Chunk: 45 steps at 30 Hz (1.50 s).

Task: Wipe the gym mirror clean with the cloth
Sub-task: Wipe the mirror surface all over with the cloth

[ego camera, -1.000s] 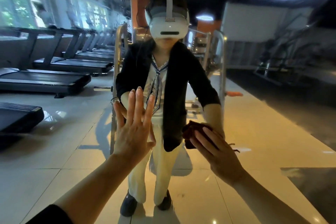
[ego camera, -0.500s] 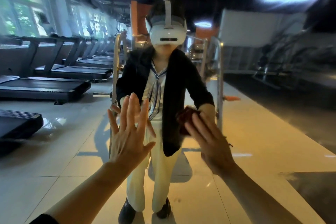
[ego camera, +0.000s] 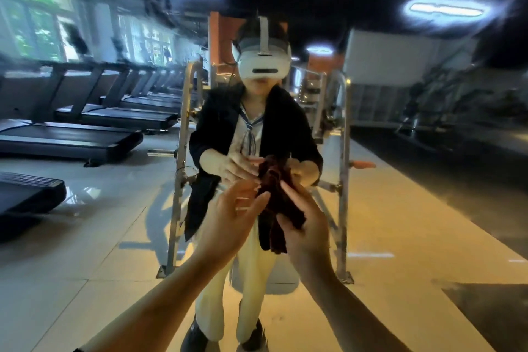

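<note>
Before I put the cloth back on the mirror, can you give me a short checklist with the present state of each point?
1. Cloth in hand: ok, the right hand grips it.
2. Cloth gathered into a flat pad: not ok, it hangs bunched and crumpled.
3. Left hand placement: cannot tell, it is at the cloth, contact blurred.
4. Cloth on the mirror: not ok, it is held off the glass.
5. Smears left on the mirror: cannot tell, the picture is blurred.
</note>
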Each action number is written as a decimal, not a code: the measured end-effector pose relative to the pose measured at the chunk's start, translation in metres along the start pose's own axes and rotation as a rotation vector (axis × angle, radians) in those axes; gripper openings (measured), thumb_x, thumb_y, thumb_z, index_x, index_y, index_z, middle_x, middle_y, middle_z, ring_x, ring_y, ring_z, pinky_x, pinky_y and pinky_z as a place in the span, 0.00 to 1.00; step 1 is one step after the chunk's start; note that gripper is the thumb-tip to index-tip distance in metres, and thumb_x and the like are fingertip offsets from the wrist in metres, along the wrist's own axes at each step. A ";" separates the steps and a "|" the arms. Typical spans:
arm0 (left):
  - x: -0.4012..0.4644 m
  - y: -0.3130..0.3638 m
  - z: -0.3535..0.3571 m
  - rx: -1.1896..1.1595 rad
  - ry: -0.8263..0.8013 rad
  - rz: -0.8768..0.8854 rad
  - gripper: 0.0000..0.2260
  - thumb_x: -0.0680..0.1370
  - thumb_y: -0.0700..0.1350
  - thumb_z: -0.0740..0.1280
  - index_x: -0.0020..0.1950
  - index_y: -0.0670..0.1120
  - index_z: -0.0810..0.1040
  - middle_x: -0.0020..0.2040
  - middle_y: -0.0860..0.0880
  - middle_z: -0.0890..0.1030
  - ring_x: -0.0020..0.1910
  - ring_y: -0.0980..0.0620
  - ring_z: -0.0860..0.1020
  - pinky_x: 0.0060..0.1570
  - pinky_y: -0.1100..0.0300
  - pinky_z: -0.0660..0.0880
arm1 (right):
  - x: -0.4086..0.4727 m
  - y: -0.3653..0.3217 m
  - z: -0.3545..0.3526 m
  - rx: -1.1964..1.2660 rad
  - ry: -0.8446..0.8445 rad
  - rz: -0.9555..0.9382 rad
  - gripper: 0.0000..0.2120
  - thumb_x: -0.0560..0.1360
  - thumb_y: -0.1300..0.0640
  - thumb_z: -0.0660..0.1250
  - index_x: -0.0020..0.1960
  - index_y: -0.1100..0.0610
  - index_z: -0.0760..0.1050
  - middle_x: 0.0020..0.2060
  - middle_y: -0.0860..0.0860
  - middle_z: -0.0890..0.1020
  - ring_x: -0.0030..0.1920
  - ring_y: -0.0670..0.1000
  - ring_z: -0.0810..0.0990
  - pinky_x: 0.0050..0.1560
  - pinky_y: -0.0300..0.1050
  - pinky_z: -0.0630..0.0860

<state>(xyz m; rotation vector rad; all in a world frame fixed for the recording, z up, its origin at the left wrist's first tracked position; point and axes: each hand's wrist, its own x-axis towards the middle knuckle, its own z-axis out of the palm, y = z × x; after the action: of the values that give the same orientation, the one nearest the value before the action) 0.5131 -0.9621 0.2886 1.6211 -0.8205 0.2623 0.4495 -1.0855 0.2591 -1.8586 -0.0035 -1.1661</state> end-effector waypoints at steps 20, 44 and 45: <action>-0.017 0.022 -0.027 -0.948 -0.233 -0.585 0.25 0.71 0.35 0.67 0.67 0.45 0.75 0.56 0.41 0.84 0.54 0.42 0.84 0.46 0.49 0.83 | -0.028 -0.073 -0.042 0.942 -0.127 0.848 0.31 0.66 0.45 0.80 0.64 0.60 0.80 0.63 0.63 0.80 0.63 0.61 0.80 0.61 0.56 0.79; 0.088 0.047 -0.059 0.159 0.124 0.403 0.17 0.74 0.35 0.72 0.62 0.45 0.77 0.57 0.49 0.80 0.56 0.57 0.79 0.55 0.69 0.75 | 0.120 -0.045 0.007 -0.503 0.326 -0.359 0.25 0.80 0.37 0.57 0.67 0.55 0.66 0.68 0.54 0.70 0.71 0.52 0.68 0.69 0.60 0.70; 0.091 0.048 -0.061 0.205 0.147 0.440 0.17 0.74 0.34 0.71 0.61 0.44 0.78 0.57 0.49 0.79 0.54 0.58 0.79 0.55 0.72 0.74 | 0.126 -0.046 0.008 -0.566 0.407 -0.367 0.24 0.81 0.38 0.58 0.69 0.53 0.66 0.66 0.53 0.70 0.67 0.52 0.70 0.66 0.60 0.72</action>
<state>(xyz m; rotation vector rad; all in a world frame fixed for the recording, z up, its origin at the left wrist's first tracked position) 0.5650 -0.9384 0.3935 1.5713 -1.0572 0.7901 0.5048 -1.1070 0.3795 -2.1162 0.2461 -1.9422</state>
